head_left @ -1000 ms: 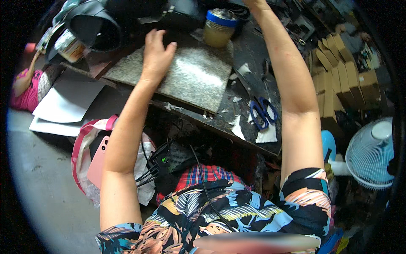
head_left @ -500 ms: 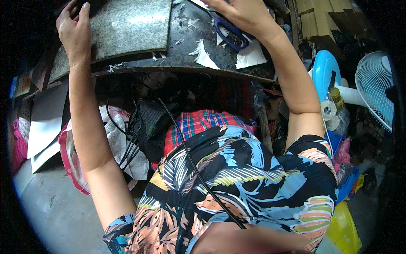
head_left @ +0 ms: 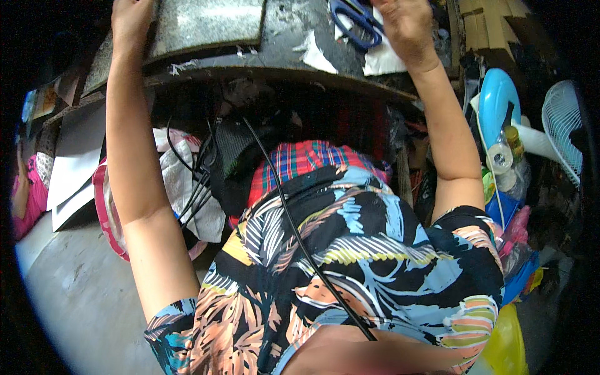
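Left hand (head_left: 132, 19): mine, at the top edge of view, fingers closed flat over the near left corner of a grey speckled slab (head_left: 206, 25), gripping its edge. Slab lies flat on the desk (head_left: 281, 65), stretching away to the right of this hand; long axis runs left to right along the desk front, broad face up.

Right hand (head_left: 406, 25): resting on a white paper sheet (head_left: 384, 59), fingers curled downward; I cannot tell whether it pinches anything. Blue-handled scissors (head_left: 356, 22) lie just left of this hand, touching the paper, handles toward me, blades pointing away and off the frame's top.

Other items: white paper scraps (head_left: 315, 56) between the two hands; cardboard pieces (head_left: 484, 19) to the right of the right hand; black cable (head_left: 300, 237) running down across my patterned shirt (head_left: 350, 262); white fan (head_left: 562, 131) far right, below desk level.

Progress, as I judge it: slab is steadied, scissors not yet picked up; any cutting remains to be done.
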The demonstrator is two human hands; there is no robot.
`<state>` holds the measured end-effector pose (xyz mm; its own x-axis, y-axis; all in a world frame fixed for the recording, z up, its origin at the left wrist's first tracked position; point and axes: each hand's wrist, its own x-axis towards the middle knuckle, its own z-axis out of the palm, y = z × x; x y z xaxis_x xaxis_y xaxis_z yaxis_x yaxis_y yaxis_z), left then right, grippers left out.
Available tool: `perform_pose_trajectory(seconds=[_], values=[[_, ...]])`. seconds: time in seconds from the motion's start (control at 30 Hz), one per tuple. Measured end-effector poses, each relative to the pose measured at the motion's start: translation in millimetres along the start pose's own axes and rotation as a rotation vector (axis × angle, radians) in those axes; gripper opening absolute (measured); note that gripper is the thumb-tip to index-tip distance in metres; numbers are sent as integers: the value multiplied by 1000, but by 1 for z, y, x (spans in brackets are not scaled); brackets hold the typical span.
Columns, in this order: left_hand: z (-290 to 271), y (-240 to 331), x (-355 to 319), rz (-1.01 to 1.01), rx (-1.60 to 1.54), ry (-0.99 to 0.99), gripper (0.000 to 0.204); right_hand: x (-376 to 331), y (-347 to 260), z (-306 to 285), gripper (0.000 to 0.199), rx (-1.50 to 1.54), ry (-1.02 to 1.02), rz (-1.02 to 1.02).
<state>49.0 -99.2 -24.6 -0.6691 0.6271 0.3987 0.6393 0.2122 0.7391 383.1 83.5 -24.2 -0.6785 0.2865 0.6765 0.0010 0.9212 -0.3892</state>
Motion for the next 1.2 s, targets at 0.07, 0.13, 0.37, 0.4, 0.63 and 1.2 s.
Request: perform_pose_trajectory(seconds=[0.07, 0.13, 0.37, 0.4, 0.63, 1.2], values=[[3, -5, 2, 38, -31, 18, 36, -8, 0, -11, 53, -230, 135, -181], [6, -15, 6, 49, 7, 31, 36, -31, -12, -18, 49, -285, 137, -188], [1, -62, 28, 14, 248, -8, 65, -100, -62, -17, 35, -360, -19, 165], [1, -67, 29, 10, 263, 7, 67, -101, -64, -16, 36, -349, -4, 163], [8, -64, 29, 143, 434, 96, 53, -69, -60, -22, 18, -341, -44, 178], [11, -48, -1, -40, 404, -18, 53, -35, -86, -31, 24, -189, 396, 37]])
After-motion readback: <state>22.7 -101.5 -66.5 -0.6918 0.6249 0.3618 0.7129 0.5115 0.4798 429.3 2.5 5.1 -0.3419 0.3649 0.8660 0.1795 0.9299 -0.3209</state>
